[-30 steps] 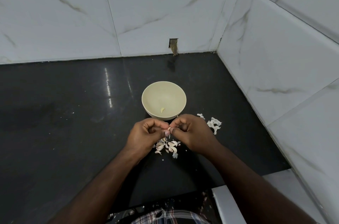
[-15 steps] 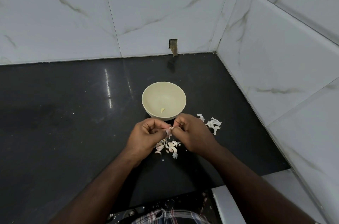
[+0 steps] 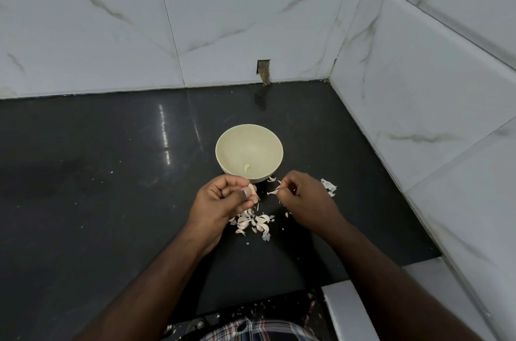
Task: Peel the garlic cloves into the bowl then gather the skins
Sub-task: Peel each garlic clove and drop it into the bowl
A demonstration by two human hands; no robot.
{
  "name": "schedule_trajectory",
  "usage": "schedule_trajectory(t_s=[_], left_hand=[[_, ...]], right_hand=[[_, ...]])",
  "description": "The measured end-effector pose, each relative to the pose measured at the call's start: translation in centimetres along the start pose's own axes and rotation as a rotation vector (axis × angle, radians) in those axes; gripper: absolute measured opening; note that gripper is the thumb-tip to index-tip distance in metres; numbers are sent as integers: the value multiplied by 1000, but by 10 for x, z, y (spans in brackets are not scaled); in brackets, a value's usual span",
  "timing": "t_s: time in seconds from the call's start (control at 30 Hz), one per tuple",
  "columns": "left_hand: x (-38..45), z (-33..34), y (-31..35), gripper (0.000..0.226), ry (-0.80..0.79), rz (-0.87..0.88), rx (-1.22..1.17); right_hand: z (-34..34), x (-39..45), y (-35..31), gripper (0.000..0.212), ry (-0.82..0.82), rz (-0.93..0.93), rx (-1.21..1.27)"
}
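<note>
Holding the garlic clove (image 3: 252,190) just below the middle of the frame, your left hand (image 3: 223,201) has its fingers curled round it with the thumb pressed across its side, so only the pale tip shows. Judge it as small, light and firm, and likely slick where the skin has come away; keep the pinch on its broad sides near the root end so it does not squirt out. Your right hand (image 3: 304,196), just to the right and apart from the left, pinches a strip of skin (image 3: 273,192) between thumb and fingertips. That skin looks papery and almost weightless, so it should tear easily and may cling to your fingers rather than drop; take it at a loose edge.

Directly above your hands sits the cream bowl (image 3: 223,145), upright on the dark counter (image 3: 111,173), its near wall close to your left knuckles. Inside it lies one peeled clove (image 3: 247,167), low against the near side; nothing else shows in it.

Below and between your hands lies a pile of cloves and skins (image 3: 252,222); which pieces are whole cannot be told from here. A smaller heap of white skins (image 3: 329,185) lies at the right, partly behind your right hand. By my reckoning, peeling is at an early stage.
</note>
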State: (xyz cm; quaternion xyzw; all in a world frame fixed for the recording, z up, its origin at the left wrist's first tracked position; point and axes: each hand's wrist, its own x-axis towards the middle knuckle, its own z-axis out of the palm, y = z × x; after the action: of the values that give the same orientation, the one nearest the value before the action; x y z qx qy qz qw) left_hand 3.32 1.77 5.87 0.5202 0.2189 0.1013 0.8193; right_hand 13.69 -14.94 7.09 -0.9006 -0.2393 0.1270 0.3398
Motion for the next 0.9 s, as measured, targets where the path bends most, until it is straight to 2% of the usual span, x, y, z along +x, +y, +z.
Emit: schedule_trajectory(t_s=[0.2, 0.37, 0.5, 0.57, 0.67, 0.77, 0.9], left_hand=[[2, -3, 0, 13, -9, -45, -33], [4, -2, -1, 16, -28, -81, -44], [4, -2, 0, 16, -32, -88, -55], [4, -1, 0, 13, -33, -88, -56], [3, -2, 0, 10, -38, -82, -45], [4, -4, 0, 11, -42, -70, -42], [3, -5, 0, 14, -36, -65, -51]], right_hand=[[-19, 3, 15, 5, 89, 86, -48], [-21, 5, 20, 20, 114, 85, -40], [-22, 4, 20, 3, 139, 44, -133], [-23, 5, 20, 13, 160, 50, -152], [-22, 6, 21, 6, 114, 68, -141], [-19, 7, 22, 15, 97, 70, -178], [-20, 6, 19, 8, 110, 74, -117]])
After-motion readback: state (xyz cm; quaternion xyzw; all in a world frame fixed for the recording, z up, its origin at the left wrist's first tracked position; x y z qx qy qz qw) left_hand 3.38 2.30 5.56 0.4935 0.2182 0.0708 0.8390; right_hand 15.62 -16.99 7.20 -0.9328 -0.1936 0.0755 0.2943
